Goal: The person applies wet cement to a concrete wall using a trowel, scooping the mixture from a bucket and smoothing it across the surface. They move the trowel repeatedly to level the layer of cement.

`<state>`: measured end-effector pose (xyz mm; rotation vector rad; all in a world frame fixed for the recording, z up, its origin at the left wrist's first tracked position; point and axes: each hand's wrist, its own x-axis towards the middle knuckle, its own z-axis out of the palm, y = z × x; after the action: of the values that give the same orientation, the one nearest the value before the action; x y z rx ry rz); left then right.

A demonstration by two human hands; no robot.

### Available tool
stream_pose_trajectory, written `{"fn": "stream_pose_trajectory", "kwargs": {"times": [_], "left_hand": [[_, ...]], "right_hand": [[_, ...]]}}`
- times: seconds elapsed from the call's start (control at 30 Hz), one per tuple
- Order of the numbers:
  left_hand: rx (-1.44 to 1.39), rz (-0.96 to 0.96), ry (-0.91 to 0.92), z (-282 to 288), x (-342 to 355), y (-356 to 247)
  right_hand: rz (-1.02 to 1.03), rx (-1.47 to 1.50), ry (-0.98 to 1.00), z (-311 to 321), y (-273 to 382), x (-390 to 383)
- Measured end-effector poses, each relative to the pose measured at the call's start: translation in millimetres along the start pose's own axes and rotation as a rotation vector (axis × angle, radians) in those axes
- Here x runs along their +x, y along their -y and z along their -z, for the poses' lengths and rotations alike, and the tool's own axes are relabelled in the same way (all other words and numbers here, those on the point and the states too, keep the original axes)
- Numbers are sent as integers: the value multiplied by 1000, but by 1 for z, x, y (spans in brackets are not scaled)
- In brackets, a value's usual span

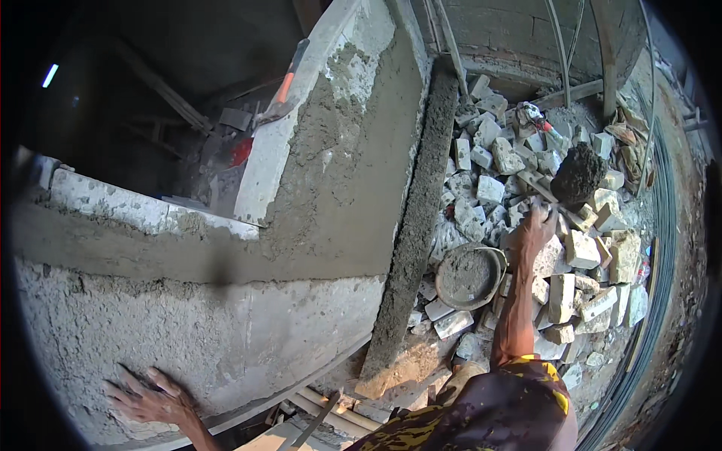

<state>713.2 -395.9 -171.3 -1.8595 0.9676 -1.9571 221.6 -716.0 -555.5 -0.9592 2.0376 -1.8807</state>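
Fingers spread, my left hand (150, 398) rests flat on the rough grey wall (203, 338) at the lower left. My right hand (535, 225) reaches out over the rubble on the right, its fingers closed round what looks like the handle of a trowel. Dark wet mortar (579, 174) sits in a lump just beyond those fingers and covers the blade. Left of my right forearm, a round bucket (502, 272) stands among the stones with grey mortar in it. Smoothed wet plaster (346, 195) coats the wall's upper part.
Broken pale blocks (583, 248) lie heaped around the bucket. A mortar-caked plank (421, 210) runs along the wall's foot. On the wall's ledge rests a tool with an orange and dark handle (286, 86). Long thin rods (663, 218) lie at the far right.
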Motion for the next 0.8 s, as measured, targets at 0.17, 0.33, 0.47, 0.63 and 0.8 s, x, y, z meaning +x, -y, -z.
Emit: {"fn": "stream_pose_trajectory", "kwargs": {"times": [0.17,0.33,0.47,0.63,0.8], "left_hand": [[-48,3,-21,4,3,-2],[-44,4,-2,1,5,-3],[-7,-16,3,-2,3,-1],[110,-33,-7,-1,1,-13],[228,-136,-14,0,-12,-27]], "right_hand": [[-57,-71,-411,-202,101,5],[251,265,648,-256,168,-155],[-73,378,850,-120,91,-277],[-31,-604,1134,61,-139,-279],[-17,-1145,1216,101,-377,-220]]}}
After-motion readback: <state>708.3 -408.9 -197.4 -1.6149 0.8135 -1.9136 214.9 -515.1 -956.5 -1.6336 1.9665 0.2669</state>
